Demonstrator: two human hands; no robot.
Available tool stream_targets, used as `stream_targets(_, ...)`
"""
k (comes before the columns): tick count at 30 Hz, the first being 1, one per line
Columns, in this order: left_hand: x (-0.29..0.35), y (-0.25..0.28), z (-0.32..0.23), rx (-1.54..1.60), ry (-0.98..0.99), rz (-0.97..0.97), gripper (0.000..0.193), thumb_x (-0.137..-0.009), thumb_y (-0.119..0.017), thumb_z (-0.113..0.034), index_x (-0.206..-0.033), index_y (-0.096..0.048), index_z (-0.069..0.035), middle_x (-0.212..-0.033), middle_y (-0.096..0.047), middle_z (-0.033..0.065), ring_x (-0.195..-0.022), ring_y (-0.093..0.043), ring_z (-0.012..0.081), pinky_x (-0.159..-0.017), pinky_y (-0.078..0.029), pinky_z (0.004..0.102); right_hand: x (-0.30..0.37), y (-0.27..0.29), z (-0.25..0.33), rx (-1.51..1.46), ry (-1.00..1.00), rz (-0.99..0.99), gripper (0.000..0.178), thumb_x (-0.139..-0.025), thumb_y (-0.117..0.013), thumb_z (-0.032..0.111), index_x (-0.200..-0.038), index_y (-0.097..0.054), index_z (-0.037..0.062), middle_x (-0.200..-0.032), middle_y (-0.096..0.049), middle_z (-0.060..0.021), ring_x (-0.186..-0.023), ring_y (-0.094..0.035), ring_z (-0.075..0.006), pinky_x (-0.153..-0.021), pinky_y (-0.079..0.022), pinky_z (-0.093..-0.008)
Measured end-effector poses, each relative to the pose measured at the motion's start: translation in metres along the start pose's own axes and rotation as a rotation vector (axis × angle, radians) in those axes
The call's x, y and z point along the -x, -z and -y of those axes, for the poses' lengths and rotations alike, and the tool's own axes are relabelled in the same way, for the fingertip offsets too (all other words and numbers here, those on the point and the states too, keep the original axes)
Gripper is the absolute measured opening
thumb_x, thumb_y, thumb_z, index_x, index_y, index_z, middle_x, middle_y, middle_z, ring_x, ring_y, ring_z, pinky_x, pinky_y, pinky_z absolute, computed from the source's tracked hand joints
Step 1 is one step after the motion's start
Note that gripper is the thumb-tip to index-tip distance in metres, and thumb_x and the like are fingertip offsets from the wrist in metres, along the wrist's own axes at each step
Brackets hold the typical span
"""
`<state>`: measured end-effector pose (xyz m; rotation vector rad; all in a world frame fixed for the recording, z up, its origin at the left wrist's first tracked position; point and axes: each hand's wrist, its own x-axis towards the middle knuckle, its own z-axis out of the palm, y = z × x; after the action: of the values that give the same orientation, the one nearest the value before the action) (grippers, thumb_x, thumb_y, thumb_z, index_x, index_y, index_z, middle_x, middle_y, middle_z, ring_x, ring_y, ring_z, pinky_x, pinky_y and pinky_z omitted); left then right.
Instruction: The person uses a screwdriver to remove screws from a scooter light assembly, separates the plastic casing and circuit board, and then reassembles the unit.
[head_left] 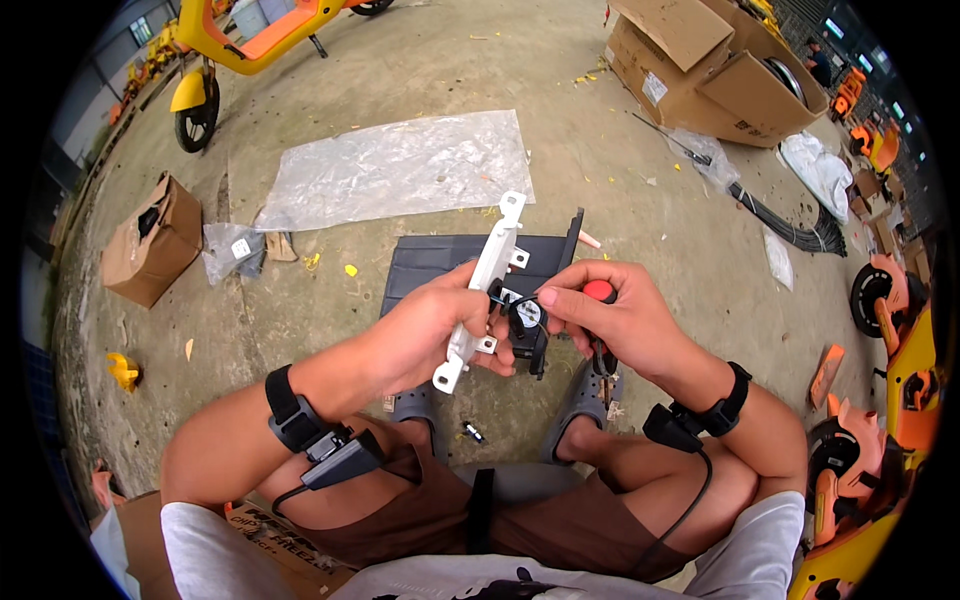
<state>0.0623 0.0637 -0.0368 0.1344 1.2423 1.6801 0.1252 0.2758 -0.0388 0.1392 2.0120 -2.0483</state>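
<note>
My left hand [425, 335] is closed around the middle of a long white plastic bracket [492, 268] with mounting tabs, which is held tilted above the floor. At the bracket's middle, black cable [524, 298] comes out toward my right hand [640, 315]. The thumb and forefinger of that hand pinch the cable's end. Also tucked in my right hand is a red-and-black-handled tool [600, 291]; its working end is hidden. A small round silver-faced part [528, 313] shows between the hands. Beneath them a dark grey panel [425, 262] lies on the floor.
A small black-and-silver part [473, 432] lies between my feet. Ahead is a clear plastic sheet [400, 165]. Cardboard boxes stand at left [150, 245] and far right [680, 90]. A yellow scooter [245, 50] is at far left, and black tubing [790, 225] lies at right.
</note>
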Motion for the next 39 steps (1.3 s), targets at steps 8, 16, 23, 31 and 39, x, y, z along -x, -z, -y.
stream_targets(8, 0.0, 0.011, 0.004, 0.068, 0.014, 0.023, 0.027, -0.087, -0.047, -0.017, -0.109, -0.048, -0.001, -0.081, -0.06, 0.0102, -0.069, -0.059, 0.0241, -0.059, -0.049, 0.0357, 0.001, -0.003, 0.0, -0.027, 0.036, 0.031, 0.027, -0.09, -0.067, 0.024, -0.101, -0.066, -0.0012, -0.08, -0.067, -0.0037, -0.054, -0.053, -0.0054, -0.047, -0.04, -0.0196)
stream_targets(16, 0.005, -0.002, -0.002, 0.051, 0.012, -0.065, 0.032, -0.099, -0.047, -0.032, -0.113, -0.048, -0.003, -0.076, -0.057, 0.0086, -0.063, -0.061, 0.0222, -0.051, -0.049, 0.0343, -0.001, 0.005, -0.015, -0.271, 0.187, 0.242, 0.064, -0.1, -0.032, 0.052, -0.122, -0.056, -0.0025, -0.111, -0.063, -0.0118, -0.05, -0.053, -0.0103, -0.044, -0.041, -0.0229)
stream_targets(23, 0.0, 0.004, 0.001, 0.107, -0.009, -0.059, 0.043, -0.1, -0.042, -0.042, -0.1, -0.056, -0.001, -0.077, -0.062, 0.0107, -0.067, -0.063, 0.0246, -0.06, -0.052, 0.0375, -0.006, 0.003, -0.006, -0.418, 0.112, 0.177, 0.065, -0.098, -0.033, 0.054, -0.117, -0.058, -0.0035, -0.106, -0.062, -0.0141, -0.05, -0.053, -0.0118, -0.044, -0.042, -0.024)
stream_targets(31, 0.0, -0.005, 0.001, -0.055, -0.033, -0.029, 0.047, -0.1, -0.04, -0.047, -0.1, -0.057, -0.003, -0.078, -0.062, 0.0091, -0.066, -0.063, 0.0208, -0.06, -0.051, 0.0332, -0.002, -0.022, 0.006, 0.026, 0.097, 0.069, 0.022, -0.089, -0.067, 0.014, -0.103, -0.062, -0.0027, -0.082, -0.068, -0.0058, -0.058, -0.059, -0.009, -0.054, -0.047, -0.0223)
stream_targets(39, 0.003, -0.003, 0.002, -0.102, 0.005, -0.034, 0.052, -0.102, -0.035, -0.048, -0.102, -0.056, -0.002, -0.079, -0.061, 0.0086, -0.066, -0.063, 0.0196, -0.059, -0.053, 0.0326, -0.006, -0.029, -0.006, 0.048, 0.184, 0.048, 0.016, -0.086, -0.068, 0.008, -0.094, -0.061, -0.0051, -0.081, -0.069, -0.0074, -0.073, -0.065, -0.0088, -0.065, -0.05, -0.0231)
